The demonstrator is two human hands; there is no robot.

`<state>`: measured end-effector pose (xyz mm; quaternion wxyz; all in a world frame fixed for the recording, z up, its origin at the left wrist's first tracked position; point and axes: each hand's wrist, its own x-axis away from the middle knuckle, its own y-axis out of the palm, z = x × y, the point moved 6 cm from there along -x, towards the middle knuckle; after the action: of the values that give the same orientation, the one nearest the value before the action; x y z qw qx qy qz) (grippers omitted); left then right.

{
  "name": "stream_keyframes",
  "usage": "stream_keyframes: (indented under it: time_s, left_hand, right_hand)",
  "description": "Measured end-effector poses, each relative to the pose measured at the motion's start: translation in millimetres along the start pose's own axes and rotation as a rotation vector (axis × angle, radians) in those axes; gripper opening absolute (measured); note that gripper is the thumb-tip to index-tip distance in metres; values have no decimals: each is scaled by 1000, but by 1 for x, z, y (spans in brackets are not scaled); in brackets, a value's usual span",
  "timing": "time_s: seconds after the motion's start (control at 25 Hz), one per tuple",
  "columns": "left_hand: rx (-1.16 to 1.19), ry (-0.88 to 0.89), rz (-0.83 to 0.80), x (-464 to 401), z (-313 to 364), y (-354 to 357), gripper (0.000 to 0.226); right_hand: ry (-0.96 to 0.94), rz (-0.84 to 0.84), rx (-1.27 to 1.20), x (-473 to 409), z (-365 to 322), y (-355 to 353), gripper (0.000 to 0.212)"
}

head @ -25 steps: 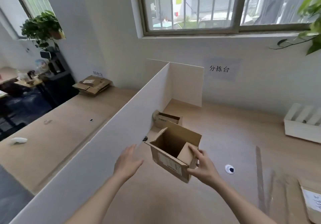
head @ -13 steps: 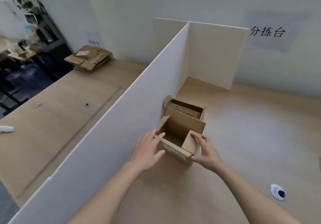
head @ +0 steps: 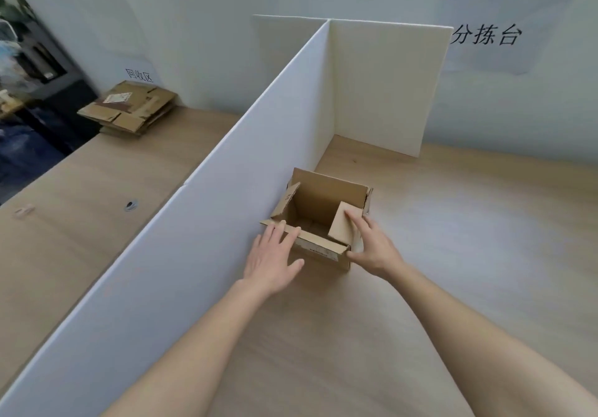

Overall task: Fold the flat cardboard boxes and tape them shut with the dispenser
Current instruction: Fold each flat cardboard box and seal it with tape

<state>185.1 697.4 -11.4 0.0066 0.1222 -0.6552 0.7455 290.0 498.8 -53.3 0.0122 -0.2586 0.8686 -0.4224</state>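
Note:
A small brown cardboard box [head: 323, 201] stands upright with its top open on the wooden table [head: 469, 255], tight against a white divider board [head: 220, 196]. My left hand [head: 271, 258] lies flat with straight fingers on the box's near flap. My right hand [head: 372, 245] is at the box's right side, fingers stretched over the right flap, which leans inward, and thumb by the near corner. The far flap stands upright and the left flap tilts up. No tape dispenser is in view.
A pile of flattened cardboard boxes [head: 129, 109] lies at the far end of the table section left of the divider, by the wall. A short white cross panel [head: 385, 86] closes off the space behind the box. A cable grommet [head: 131, 204] sits in the left tabletop.
The box came down from the air onto the table against the divider, and both hands moved onto its flaps. A second box seen behind it earlier is now hidden. The view tilted downward.

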Motion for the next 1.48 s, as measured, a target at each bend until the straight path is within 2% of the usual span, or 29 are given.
stream_keyframes:
  time_s: [0.16, 0.4, 0.68, 0.92, 1.08, 1.2, 1.48]
  left_hand:
    - [-16, 33, 29, 14, 16, -17, 69]
    - [31, 100, 102, 74, 69, -81, 71]
    - [160, 203, 283, 210, 172, -152, 77]
    - [257, 335, 307, 339, 275, -177, 80]
    - [278, 432, 303, 376, 356, -190, 79]
    - [285, 480, 275, 383, 424, -181, 79]
    - [261, 468, 78, 335, 597, -60, 79]
  right_hand:
    - [-1, -3, 124, 39, 0, -17, 92]
    - [-27, 76, 307, 130, -30, -90, 79]
    - [5, 252, 386, 320, -69, -175, 78]
    - [81, 366, 475, 500, -62, -240, 79]
    - [188, 411, 509, 589, -14, -296, 80]
    - [291, 441, 495, 641, 50, -330, 79]
    - [530, 397, 338, 682, 277, -361, 80]
